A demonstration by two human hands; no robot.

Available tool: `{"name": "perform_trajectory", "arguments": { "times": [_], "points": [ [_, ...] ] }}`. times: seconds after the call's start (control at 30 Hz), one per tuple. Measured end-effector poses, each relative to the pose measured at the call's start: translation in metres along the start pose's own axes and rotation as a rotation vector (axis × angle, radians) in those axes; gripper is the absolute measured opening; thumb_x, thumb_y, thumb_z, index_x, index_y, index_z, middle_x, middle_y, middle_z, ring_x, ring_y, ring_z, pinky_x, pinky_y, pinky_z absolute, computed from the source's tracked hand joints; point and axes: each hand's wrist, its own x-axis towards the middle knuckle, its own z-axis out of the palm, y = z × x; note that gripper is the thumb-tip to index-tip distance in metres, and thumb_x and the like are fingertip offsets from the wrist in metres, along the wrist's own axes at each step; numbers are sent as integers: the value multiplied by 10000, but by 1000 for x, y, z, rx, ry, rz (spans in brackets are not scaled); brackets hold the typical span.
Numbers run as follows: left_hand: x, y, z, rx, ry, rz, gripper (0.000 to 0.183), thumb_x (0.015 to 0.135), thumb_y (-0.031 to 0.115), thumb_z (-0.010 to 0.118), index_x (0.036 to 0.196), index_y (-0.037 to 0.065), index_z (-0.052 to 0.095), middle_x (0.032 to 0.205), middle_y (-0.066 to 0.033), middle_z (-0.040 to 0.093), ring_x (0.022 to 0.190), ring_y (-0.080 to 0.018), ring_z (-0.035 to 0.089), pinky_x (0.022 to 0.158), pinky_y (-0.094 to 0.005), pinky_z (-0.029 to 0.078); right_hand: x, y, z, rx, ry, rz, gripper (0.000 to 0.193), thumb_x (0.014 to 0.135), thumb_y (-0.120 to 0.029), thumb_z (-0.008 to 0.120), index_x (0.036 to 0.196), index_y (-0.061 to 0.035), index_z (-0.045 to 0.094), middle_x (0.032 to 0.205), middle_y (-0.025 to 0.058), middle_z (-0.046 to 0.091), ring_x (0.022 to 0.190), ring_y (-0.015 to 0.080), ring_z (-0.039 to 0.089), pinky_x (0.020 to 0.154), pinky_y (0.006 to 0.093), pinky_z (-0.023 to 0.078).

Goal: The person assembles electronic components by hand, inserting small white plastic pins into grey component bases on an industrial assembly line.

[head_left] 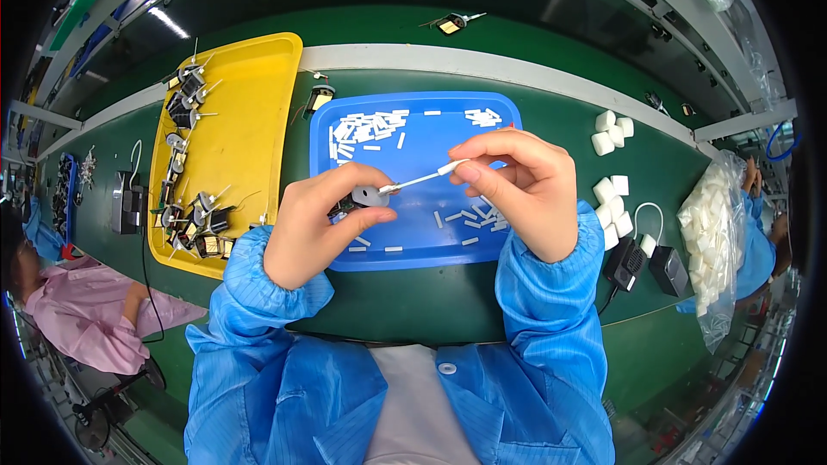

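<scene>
Head view: a small coil component [369, 197] sits pinched in the left hand [314, 228] over the blue tray [336, 133], while the right hand [525, 189] grips a thin white stick [422, 179] touching it. Pressing too hard could probably snap the stick or knock the part onto the loose white pieces [369, 127].

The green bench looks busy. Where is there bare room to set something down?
Bare green mat lies below the blue tray, between the sleeves. The yellow tray is bare in its right half; its left edge is packed with small black parts. Foam blocks and black adapters crowd the right.
</scene>
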Motion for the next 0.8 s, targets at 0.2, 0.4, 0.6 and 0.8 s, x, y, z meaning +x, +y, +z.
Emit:
{"name": "perform_trajectory", "arguments": {
  "times": [0.2,0.4,0.6,0.8],
  "points": [
    [16,11,6,99,7,142,289,728,88,746,972,36,602,872,-105,646,731,-258,640,647,-319,518,1,6,8,-167,-61,-117,122,791,-33,696,907,-3,675,844,84,682,741,142,663,645,243,555],
    [35,6,11,373,26,439,327,709,103,741,987,43,580,909,-115,636,797,-301,638,677,-359,526,5,12,4,-234,-4,-52,101,803,-66,705,835,1,637,744,79,670,654,129,654,574,245,530],
    [61,-2,21,386,3,462,296,721,114,728,961,50,568,923,-116,636,796,-303,631,670,-356,519,15,30,-3,-252,0,-19,136,835,-115,683,803,2,622,716,101,658,610,141,656,547,232,515],
    [127,-55,33,388,-18,424,243,758,150,703,948,70,575,919,-110,601,826,-306,612,685,-378,506,33,68,-13,-660,256,-98,180,834,-178,672,924,-27,635,847,118,677,741,232,671,655,295,532]
  ]
}}
